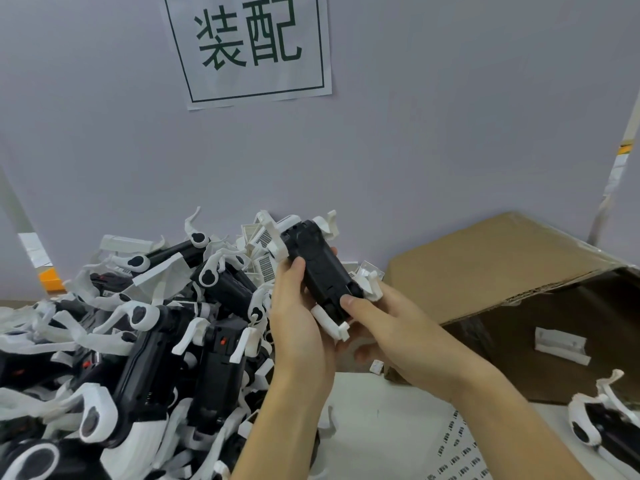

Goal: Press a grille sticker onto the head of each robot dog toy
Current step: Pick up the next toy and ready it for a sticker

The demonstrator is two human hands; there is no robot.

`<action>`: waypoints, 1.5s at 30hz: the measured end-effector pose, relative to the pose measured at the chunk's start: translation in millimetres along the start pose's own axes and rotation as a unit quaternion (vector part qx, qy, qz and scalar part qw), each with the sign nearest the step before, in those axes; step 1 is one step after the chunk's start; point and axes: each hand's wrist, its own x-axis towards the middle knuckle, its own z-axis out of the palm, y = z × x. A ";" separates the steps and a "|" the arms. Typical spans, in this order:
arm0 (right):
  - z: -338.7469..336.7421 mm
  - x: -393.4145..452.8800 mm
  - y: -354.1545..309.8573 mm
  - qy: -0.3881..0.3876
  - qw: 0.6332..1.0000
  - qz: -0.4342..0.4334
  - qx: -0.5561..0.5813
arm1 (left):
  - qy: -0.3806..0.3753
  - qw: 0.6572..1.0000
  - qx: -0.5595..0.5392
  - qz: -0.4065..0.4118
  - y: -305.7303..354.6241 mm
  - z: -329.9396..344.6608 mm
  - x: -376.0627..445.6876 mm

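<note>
— One robot dog toy (320,271) is up off the heap, belly toward the camera. Who has it?

— Both hands. The left hand (298,327) wraps its side with the thumb laid on the black underside; the right hand (391,327) grips the near end, thumb pressed on it.

— Which way does it lie?

— Its long axis runs from the near end at the right thumb up and away toward the wall. The far end sticks out past both hands, the left hand nearer to it. I think that far end is the head, though it faces away and I cannot be sure — nor can I see a sticker on it.

— And around it?

— A pile of toys (138,341) to the left, a sticker sheet (457,452) on the table below the right wrist, a cardboard box (519,289) to the right, one more toy (602,424) by its mouth.
</note>
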 end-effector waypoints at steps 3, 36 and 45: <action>-0.9 1.6 3.4 -0.002 1.000 -0.001 0.006 | 0.001 1.000 -0.009 0.004 -0.3 0.2 0.5; -8.5 0.9 5.7 -0.022 1.000 0.021 -0.002 | -0.020 0.997 -0.008 0.072 -6.4 -1.2 4.8; -3.0 0.0 3.4 -0.012 0.998 0.000 -0.059 | -0.016 0.998 -0.011 0.060 -1.8 2.0 2.0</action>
